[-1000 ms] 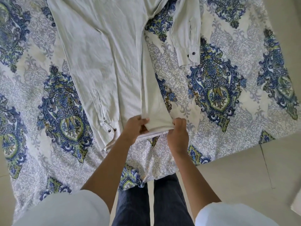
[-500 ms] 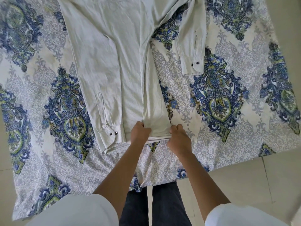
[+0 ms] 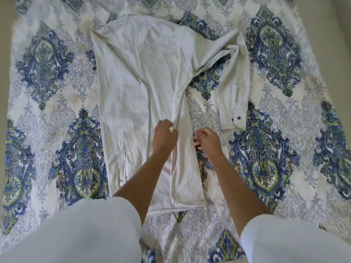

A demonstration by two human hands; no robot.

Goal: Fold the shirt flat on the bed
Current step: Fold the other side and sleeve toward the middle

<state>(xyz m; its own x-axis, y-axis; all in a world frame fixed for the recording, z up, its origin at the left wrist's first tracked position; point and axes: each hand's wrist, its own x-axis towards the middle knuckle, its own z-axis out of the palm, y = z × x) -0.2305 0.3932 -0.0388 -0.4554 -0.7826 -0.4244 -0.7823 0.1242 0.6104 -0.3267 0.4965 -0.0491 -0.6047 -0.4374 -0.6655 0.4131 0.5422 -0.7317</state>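
Note:
The pale grey-white long-sleeved shirt (image 3: 133,88) lies lengthwise on the patterned bed cover (image 3: 266,149), collar at the far end. Its right side is folded inward as a narrow strip running down to the hem. The left sleeve is folded over the body, while the right sleeve (image 3: 235,95) lies out to the right with its dark cuff button showing. My left hand (image 3: 164,134) pinches the raised crease at the strip's inner edge, halfway up the shirt. My right hand (image 3: 209,142) has curled fingers pinching the strip's outer edge.
The bed cover with blue and green medallions spreads on all sides of the shirt. Pale floor (image 3: 340,19) shows past the right edge at the top corner. My white sleeves fill the bottom of the view.
Both hands have left the hem and moved up to the middle of the folded strip. The view has shifted forward, so the whole shirt with its collar now shows.

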